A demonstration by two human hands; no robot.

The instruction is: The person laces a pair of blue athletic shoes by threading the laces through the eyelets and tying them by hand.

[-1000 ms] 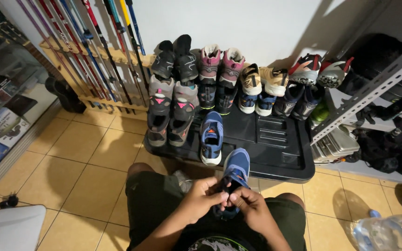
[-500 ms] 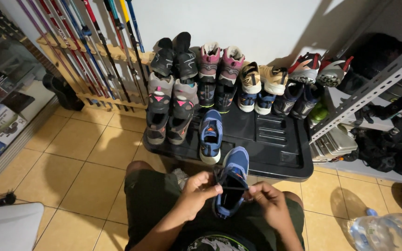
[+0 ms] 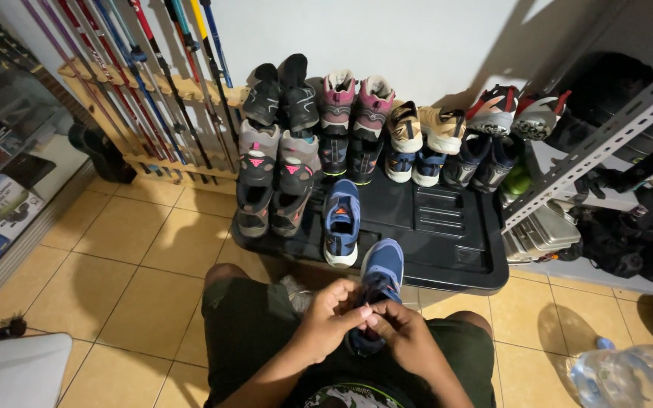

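The person was sitting on the tile floor [image 3: 145, 249] with a blue shoe [image 3: 378, 278] on their foot, toe pointing at the black tray [image 3: 447, 249]. Both hands were bunched together right over the laces: left hand [image 3: 330, 317] and right hand [image 3: 402, 336] touching each other, fingers curled in and pinching what looked like the lace, though the lace itself was too dark to really make out. The matching blue shoe [image 3: 341, 223] sat on the tray just ahead, near its front edge. Behind it were rows of boots [image 3: 277, 170] and sneakers, poles [image 3: 145, 83] leaning in a wooden rack to the left, metal shelf [image 3: 606, 143] on the right.
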